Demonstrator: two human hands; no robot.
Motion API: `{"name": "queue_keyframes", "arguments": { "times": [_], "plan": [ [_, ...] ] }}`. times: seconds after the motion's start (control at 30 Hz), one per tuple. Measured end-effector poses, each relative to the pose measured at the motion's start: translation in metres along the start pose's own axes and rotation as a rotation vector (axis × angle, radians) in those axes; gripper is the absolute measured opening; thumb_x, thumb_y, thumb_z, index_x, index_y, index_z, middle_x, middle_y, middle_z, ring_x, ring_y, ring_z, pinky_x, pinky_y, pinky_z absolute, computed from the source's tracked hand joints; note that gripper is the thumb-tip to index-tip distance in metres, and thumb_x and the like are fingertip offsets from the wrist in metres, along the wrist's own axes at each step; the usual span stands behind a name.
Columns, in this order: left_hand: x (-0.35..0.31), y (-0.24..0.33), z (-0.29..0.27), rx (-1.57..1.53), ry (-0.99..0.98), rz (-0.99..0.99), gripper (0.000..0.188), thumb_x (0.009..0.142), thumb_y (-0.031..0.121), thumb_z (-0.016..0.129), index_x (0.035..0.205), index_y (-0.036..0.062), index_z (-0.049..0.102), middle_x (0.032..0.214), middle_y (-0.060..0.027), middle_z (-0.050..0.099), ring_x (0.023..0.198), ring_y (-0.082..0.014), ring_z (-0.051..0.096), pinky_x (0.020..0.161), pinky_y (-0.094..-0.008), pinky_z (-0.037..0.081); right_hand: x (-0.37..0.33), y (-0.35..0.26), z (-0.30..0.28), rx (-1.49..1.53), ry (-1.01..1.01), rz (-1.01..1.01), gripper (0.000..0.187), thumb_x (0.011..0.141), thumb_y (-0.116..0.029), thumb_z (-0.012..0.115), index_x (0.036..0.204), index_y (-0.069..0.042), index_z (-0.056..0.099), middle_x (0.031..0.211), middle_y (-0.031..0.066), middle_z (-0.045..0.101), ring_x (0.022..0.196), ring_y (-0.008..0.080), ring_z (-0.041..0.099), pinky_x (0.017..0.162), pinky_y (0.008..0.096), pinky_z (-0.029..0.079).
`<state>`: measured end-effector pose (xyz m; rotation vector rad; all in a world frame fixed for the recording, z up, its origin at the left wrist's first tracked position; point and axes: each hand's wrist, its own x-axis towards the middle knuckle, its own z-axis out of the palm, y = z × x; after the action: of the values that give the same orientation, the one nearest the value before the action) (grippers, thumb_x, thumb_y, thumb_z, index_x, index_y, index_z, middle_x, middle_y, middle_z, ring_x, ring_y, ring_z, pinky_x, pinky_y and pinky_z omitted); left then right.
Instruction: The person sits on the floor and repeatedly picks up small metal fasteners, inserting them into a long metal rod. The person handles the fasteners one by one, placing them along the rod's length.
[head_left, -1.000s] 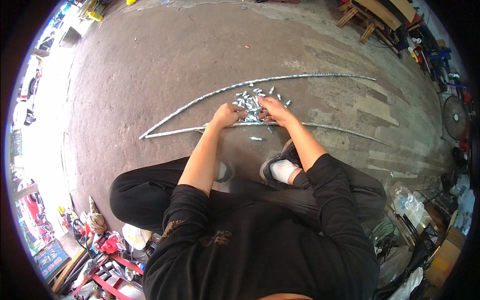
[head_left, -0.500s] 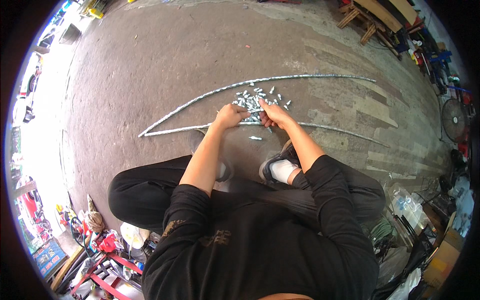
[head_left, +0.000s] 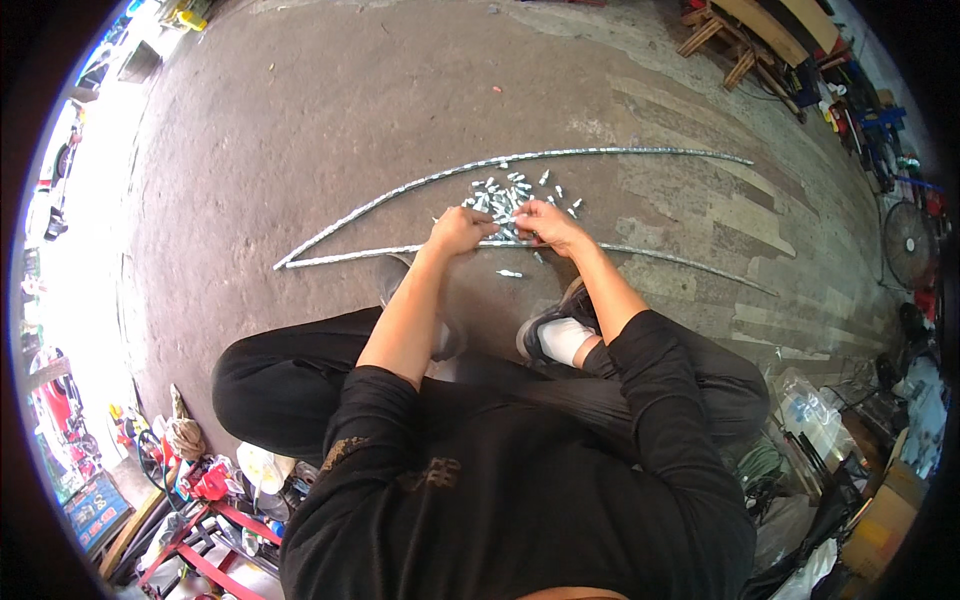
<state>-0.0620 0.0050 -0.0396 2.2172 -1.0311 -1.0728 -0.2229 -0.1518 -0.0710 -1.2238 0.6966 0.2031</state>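
Many small silvery metal fittings (head_left: 512,190) lie in a loose heap on the concrete floor in front of me. My left hand (head_left: 462,231) is closed at the heap's left side, its fingertips pressed together; what they hold is too small to make out. Facing it, my right hand (head_left: 552,227) is bent in a pinch over the fittings, and anything between its fingers is likewise unclear. Just beyond my hands runs one long silvery ribbed rod (head_left: 370,256), passing under them. A second ribbed rod (head_left: 430,181) curves behind the heap. Their left ends meet in a point.
One stray fitting (head_left: 509,273) lies nearer my shoes (head_left: 545,335). A wooden bench (head_left: 745,50) stands far right, with a fan (head_left: 908,240) along the right side. Clutter, including a cardboard box (head_left: 885,520) and red straps (head_left: 210,575), crowds both lower corners.
My right hand has shifted slightly, its fingers curling down to the heap from a more spread pose. The left hand has stayed almost in place.
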Motion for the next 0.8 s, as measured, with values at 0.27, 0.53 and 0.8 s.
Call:
{"name": "queue_keyframes", "arguments": {
  "times": [0.27,0.53,0.8],
  "plan": [
    [0.002,-0.011,0.004,-0.054,-0.035,-0.055,0.034,0.079,0.039,0.071,0.1,0.0127,0.074,0.091,-0.015,0.071,0.087,-0.0283,0.068,0.082,-0.0369,0.051,-0.005,-0.016,0.004,0.057,0.187,0.287,0.037,0.091,-0.042,0.061,0.103,-0.008,0.057,0.076,0.0018,0.06,0.063,0.0127,0.059,0.049,0.0235,0.041],
    [0.005,-0.018,0.004,0.002,-0.054,-0.033,0.035,0.077,0.041,0.072,0.103,0.0168,0.074,0.094,-0.0131,0.071,0.089,-0.0257,0.068,0.082,-0.0363,0.051,-0.002,-0.001,0.002,0.212,0.025,-0.143,0.02,0.089,-0.02,0.064,0.105,-0.01,0.057,0.087,0.0012,0.06,0.075,0.0113,0.058,0.054,0.0248,0.045],
    [0.005,-0.013,0.011,-0.014,-0.029,-0.002,0.035,0.08,0.038,0.072,0.102,0.0108,0.073,0.091,-0.0137,0.071,0.084,-0.0251,0.068,0.079,-0.0355,0.052,0.002,0.007,0.005,-0.005,0.134,0.264,0.045,0.094,-0.051,0.051,0.092,-0.007,0.059,0.058,0.002,0.056,0.046,0.0132,0.051,0.04,0.0244,0.034]
  ]
}}
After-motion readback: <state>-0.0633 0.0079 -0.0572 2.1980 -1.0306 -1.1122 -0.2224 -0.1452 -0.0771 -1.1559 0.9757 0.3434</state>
